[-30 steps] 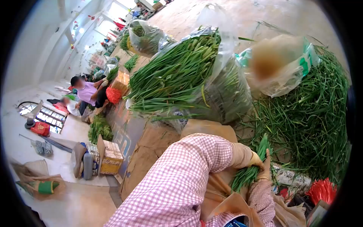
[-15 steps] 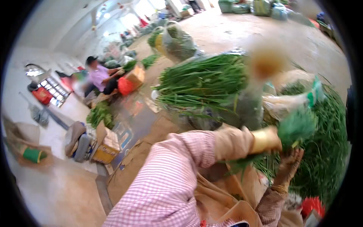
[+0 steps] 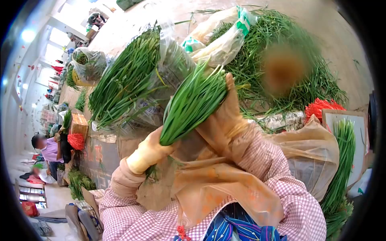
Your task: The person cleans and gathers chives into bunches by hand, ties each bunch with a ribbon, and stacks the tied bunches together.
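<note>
A bunch of long green stalks (image 3: 193, 104) is held up in front of the chest, slanting from lower left to upper right. My left hand (image 3: 152, 148), in a pale glove, is wrapped round its lower left end. My right hand (image 3: 226, 114) lies against the upper right side of the bunch, its fingers pointing up and partly hidden behind the stalks. Beyond it, a large clear bag (image 3: 171, 66) holds many more green stalks (image 3: 130, 76). A brown translucent apron (image 3: 225, 188) covers the lap.
A wide heap of loose greens (image 3: 277, 44) lies at the upper right beside a white-and-green plastic bag (image 3: 225, 38). Red ties (image 3: 321, 107) and another pile of stalks (image 3: 341, 156) are at the right. Two people sit at far left near a cardboard box (image 3: 79, 123).
The view has turned to the right. Both hands have come back toward the body from the heap side, and the bunch is raised in front of the chest.
</note>
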Tool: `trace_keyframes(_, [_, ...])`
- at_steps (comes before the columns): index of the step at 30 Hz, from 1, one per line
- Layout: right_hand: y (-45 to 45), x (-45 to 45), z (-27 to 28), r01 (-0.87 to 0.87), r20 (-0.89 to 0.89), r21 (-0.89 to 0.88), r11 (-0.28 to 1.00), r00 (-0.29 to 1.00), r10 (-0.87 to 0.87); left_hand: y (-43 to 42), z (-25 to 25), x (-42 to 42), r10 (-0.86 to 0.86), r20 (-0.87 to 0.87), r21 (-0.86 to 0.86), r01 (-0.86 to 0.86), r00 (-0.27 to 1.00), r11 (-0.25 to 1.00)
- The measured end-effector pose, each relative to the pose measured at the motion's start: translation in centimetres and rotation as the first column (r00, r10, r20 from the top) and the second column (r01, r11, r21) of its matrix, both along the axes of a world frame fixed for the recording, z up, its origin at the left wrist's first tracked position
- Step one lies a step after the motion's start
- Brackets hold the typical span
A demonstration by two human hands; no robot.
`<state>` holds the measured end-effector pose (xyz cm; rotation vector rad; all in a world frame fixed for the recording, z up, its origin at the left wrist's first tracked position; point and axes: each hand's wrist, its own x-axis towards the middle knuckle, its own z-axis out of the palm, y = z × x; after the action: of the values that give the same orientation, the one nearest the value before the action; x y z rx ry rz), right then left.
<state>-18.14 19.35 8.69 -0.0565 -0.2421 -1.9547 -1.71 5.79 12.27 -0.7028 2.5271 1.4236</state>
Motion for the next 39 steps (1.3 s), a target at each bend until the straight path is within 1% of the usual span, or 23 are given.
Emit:
trace_keyframes(1, [-0.5,-1.6,-2.1,0.088,0.057,0.11,0.99,0.994,-0.094,-0.1,0.0,1.2,0.002,0.009,0.012,-0.002,1.0,1.0])
trace_keyframes(3, [-2.2,-4.2,-6.9,0.497,-0.226,0.457,0.737,0.867,-0.444,-0.3,0.5,2.5,0.053,0.184,0.325,-0.112,0.981,0.939])
trace_keyframes(5, [-1.9,-5.0,-8.4,0.469,-0.256,0.501,0.727,0.883,-0.393,-1.3,-0.2,3.0,0.039,0.334,0.388,-0.175,0.942,0.905])
trace_keyframes(7, [-1.5,-7.1,-9.2,0.789,-0.866,0.357,0.499,0.481,-0.14,-2.1,-1.9,3.9,0.151,0.439,0.533,-0.392,0.886,0.75])
trace_keyframes(8, [-1.4,-8.2,-9.4,0.83,-0.883,0.31,0.463,0.432,-0.182,-2.2,-2.7,4.0,0.138,0.437,0.566,-0.391,0.889,0.726])
trace_keyframes(9, [-2.0,-10.1,-10.4,0.998,-0.997,0.028,0.061,0.032,-0.065,-2.3,-3.4,4.2,0.118,0.445,0.572,-0.384,0.887,0.725])
trace_keyframes(10, [-0.2,-13.2,-10.9,0.978,-0.978,-0.206,-0.023,-0.206,-0.033,-2.4,-4.2,4.4,0.113,0.433,0.638,-0.393,0.894,0.662])
trace_keyframes(11, [2.9,-16.3,-11.5,0.975,-0.978,0.092,0.201,0.127,-0.168,-2.4,-5.3,4.8,0.112,0.42,0.701,-0.4,0.901,0.59])
trace_keyframes(12, [5.5,-17.4,-10.4,0.926,-0.873,0.141,0.349,0.283,-0.396,-3.1,-7.3,5.7,0.107,0.382,0.726,-0.369,0.918,0.58])
trace_keyframes(13, [7.1,-16.3,-7.2,0.953,-0.933,0.294,0.075,0.303,-0.194,-3.4,-7.6,5.7,0.102,0.388,0.734,-0.374,0.916,0.567])
trace_keyframes(14, [8.9,-18.7,-8.0,0.877,-0.837,0.426,0.223,0.475,-0.27,-3.5,-7.8,5.6,0.028,0.358,0.766,-0.311,0.933,0.563])
trace_keyframes(15, [11.2,-18.1,-7.6,0.786,-0.851,0.402,0.469,0.51,-0.126,-3.4,-8.1,5.5,-0.045,0.325,0.793,-0.247,0.945,0.556])
trace_keyframes(16, [11.4,-15.8,-6.1,0.936,-0.964,0.069,0.345,-0.027,0.265,-3.2,-7.7,5.2,-0.048,0.333,0.797,-0.253,0.942,0.549])
trace_keyframes(18, [9.8,-9.8,-4.8,0.912,-0.868,-0.012,0.41,-0.214,0.448,-2.5,-6.8,4.3,0.006,0.43,0.792,-0.38,0.903,0.477])
trace_keyframes(19, [8.7,-6.8,-4.6,0.829,-0.952,0.267,0.492,0.147,0.268,-2.2,-7.1,4.2,0.003,0.439,0.791,-0.388,0.899,0.474])
trace_keyframes(21, [7.1,-2.0,-3.8,0.808,-0.895,0.372,0.457,0.182,0.407,-1.4,-7.7,4.3,0.114,0.494,0.75,-0.489,0.862,0.445])
trace_keyframes(23, [6.1,-0.2,-1.1,0.59,-0.565,0.742,0.319,0.295,0.77,-0.4,-8.0,4.2,0.143,0.492,0.748,-0.501,0.859,0.434])
trace_keyframes(27, [5.6,0.8,-3.7,0.572,-0.706,0.685,0.451,0.37,0.604,-0.9,-9.2,4.7,0.131,0.392,0.776,-0.404,0.911,0.485])
trace_keyframes(30, [6.6,-0.1,-5.2,0.59,-0.699,0.244,0.769,-0.443,0.561,-0.8,-8.8,4.5,0.122,0.352,0.822,-0.369,0.928,0.435])
trace_keyframes(33, [8.0,-1.6,-4.6,0.652,-0.519,0.285,0.703,-0.512,0.685,-0.6,-8.7,4.0,0.107,0.317,0.848,-0.332,0.942,0.414])
trace_keyframes(35, [8.8,-2.1,-6.7,0.769,-0.758,0.246,0.59,-0.227,0.612,-0.2,-8.5,3.9,0.109,0.305,0.861,-0.323,0.946,0.393])
trace_keyframes(37, [8.7,-2.1,-3.2,0.544,-0.807,0.568,0.618,0.22,0.548,0.4,-7.5,3.4,0.136,0.374,0.816,-0.395,0.918,0.422])
trace_keyframes(39, [7.2,-1.2,-1.8,0.564,-0.731,0.638,0.525,0.228,0.644,-0.4,-12.0,5.9,0.19,0.343,0.824,-0.392,0.92,0.409])
